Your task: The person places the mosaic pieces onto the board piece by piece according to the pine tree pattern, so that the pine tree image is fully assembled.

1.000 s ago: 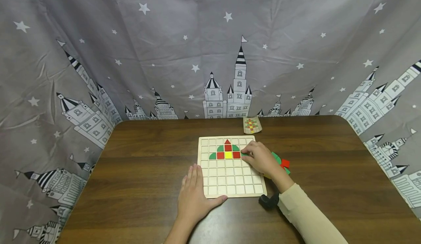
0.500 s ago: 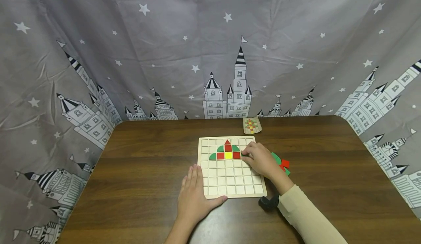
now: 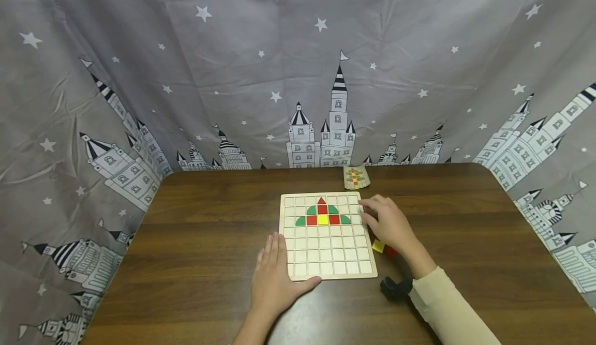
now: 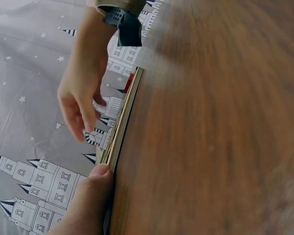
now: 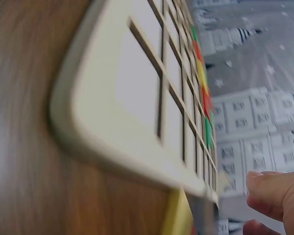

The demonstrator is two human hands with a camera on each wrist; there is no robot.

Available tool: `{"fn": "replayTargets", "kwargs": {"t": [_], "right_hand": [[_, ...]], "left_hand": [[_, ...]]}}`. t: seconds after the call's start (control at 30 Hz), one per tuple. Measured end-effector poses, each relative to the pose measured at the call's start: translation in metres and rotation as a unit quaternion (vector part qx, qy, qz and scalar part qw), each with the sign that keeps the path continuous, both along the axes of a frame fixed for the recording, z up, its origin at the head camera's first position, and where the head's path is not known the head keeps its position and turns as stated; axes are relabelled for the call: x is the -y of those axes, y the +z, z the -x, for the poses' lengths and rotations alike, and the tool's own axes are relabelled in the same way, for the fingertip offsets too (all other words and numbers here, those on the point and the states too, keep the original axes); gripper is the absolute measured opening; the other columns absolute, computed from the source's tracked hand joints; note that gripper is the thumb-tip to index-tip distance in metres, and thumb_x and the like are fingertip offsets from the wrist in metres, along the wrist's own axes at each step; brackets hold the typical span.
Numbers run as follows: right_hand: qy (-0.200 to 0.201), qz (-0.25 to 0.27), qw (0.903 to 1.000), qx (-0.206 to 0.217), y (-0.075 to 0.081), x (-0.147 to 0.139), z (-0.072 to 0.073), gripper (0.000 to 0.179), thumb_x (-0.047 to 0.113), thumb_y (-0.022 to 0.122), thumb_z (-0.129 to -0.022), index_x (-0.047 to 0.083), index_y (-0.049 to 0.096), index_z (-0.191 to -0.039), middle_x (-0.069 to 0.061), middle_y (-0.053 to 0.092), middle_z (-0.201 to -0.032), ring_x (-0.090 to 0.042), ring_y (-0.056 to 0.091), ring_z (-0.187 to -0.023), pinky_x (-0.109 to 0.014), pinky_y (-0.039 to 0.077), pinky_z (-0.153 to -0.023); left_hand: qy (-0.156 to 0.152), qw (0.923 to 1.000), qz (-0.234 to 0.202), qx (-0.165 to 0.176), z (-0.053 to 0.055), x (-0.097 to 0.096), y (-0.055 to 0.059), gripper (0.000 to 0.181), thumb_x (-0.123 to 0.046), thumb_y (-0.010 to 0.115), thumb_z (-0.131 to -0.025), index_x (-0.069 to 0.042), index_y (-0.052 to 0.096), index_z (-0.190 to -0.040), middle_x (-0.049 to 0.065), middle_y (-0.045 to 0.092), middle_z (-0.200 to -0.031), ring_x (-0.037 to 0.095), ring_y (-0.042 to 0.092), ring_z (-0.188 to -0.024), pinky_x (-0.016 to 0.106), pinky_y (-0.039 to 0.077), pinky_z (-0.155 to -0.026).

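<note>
A pale wooden grid board (image 3: 332,257) lies on the table, bearing flat coloured tiles in its upper rows. A red triangle (image 3: 321,201) tops a red square (image 3: 322,209), a yellow square (image 3: 323,220) sits below that, and a green quarter-round tile (image 3: 345,220) ends the row on the right. My left hand (image 3: 272,267) rests against the board's left side, fingers straight, thumb along its front edge. Over the right edge hovers my right hand (image 3: 390,223), fingers loosely bent and holding nothing; in the right wrist view its fingertips (image 5: 264,188) show beyond the board.
A yellow tile (image 3: 378,245) and a red tile (image 3: 390,251) lie beside the board, partly under my right forearm. Behind the board a small pattern card (image 3: 356,178) lies on the brown table (image 3: 209,241). A grey castle-print curtain (image 3: 233,76) hangs behind.
My right hand has let go of the green quarter-round tile, now in its grid cell, and moved right to the board's edge. The left hand has stayed put.
</note>
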State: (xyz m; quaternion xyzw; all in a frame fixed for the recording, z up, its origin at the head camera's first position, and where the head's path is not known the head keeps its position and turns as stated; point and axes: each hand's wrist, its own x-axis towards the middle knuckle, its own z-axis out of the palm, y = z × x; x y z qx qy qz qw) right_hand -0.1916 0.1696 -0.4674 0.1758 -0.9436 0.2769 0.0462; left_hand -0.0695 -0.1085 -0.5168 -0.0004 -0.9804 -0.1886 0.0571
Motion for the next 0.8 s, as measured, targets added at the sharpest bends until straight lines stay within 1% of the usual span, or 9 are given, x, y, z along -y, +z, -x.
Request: {"fn": "replayTargets", "kwargs": {"t": [0.13, 0.3, 0.37, 0.5, 0.57, 0.8], "right_hand": [[-0.016, 0.016, 0.9997, 0.002, 0.003, -0.024, -0.002, 0.035, 0.017, 0.067, -0.095, 0.01, 0.066, -0.129, -0.009, 0.066, -0.115, -0.027, 0.057, -0.1, -0.046, 0.051, -0.083], [-0.046, 0.019, 0.9987, 0.006, 0.004, -0.053, -0.007, 0.036, 0.014, 0.066, -0.095, 0.007, 0.064, -0.131, -0.014, 0.065, -0.119, -0.034, 0.056, -0.107, -0.053, 0.05, -0.088], [-0.054, 0.018, 0.9983, 0.008, 0.004, -0.063, -0.009, 0.037, 0.013, 0.065, -0.095, 0.006, 0.063, -0.131, -0.016, 0.064, -0.119, -0.036, 0.056, -0.107, -0.055, 0.049, -0.09], [-0.054, 0.014, 0.9984, 0.005, 0.003, -0.079, -0.013, 0.037, 0.011, 0.066, -0.094, 0.002, 0.063, -0.13, -0.019, 0.064, -0.118, -0.038, 0.056, -0.106, -0.057, 0.049, -0.091], [-0.05, 0.009, 0.9987, 0.005, 0.001, -0.085, -0.015, 0.037, 0.011, 0.066, -0.094, 0.001, 0.063, -0.13, -0.02, 0.064, -0.118, -0.039, 0.057, -0.105, -0.057, 0.049, -0.09], [-0.045, -0.009, 0.9985, 0.031, -0.008, -0.097, -0.022, 0.038, 0.012, 0.068, -0.092, 0.003, 0.064, -0.129, -0.019, 0.064, -0.119, -0.034, 0.057, -0.1, -0.054, 0.05, -0.087]], "left_hand": [[0.0, 1.0, -0.002, 0.0, 0.0, 0.0, 0.0, 0.138, -0.094, 0.055, -0.062, 0.0, 0.022, -0.156, 0.016, 0.021, -0.165, 0.03, 0.018, -0.154, 0.049, 0.024, -0.123], [-0.001, 1.0, -0.004, -0.001, 0.0, 0.0, 0.0, 0.137, -0.094, 0.055, -0.062, 0.0, 0.021, -0.157, 0.016, 0.02, -0.165, 0.03, 0.018, -0.154, 0.049, 0.024, -0.123], [-0.001, 1.0, -0.005, -0.001, 0.0, 0.0, 0.001, 0.137, -0.093, 0.056, -0.062, 0.001, 0.022, -0.156, 0.017, 0.02, -0.165, 0.03, 0.018, -0.154, 0.049, 0.024, -0.123], [-0.002, 1.0, -0.006, -0.003, 0.0, 0.0, 0.001, 0.136, -0.092, 0.058, -0.063, 0.001, 0.023, -0.156, 0.017, 0.021, -0.164, 0.031, 0.019, -0.154, 0.049, 0.024, -0.123], [-0.002, 1.0, -0.005, -0.004, 0.0, 0.0, 0.002, 0.136, -0.092, 0.058, -0.063, 0.001, 0.023, -0.156, 0.017, 0.022, -0.164, 0.031, 0.02, -0.154, 0.049, 0.024, -0.123], [-0.002, 1.0, -0.003, 0.001, 0.0, 0.0, 0.002, 0.136, -0.092, 0.057, -0.063, 0.001, 0.022, -0.156, 0.017, 0.021, -0.165, 0.031, 0.018, -0.154, 0.049, 0.024, -0.123]]}}
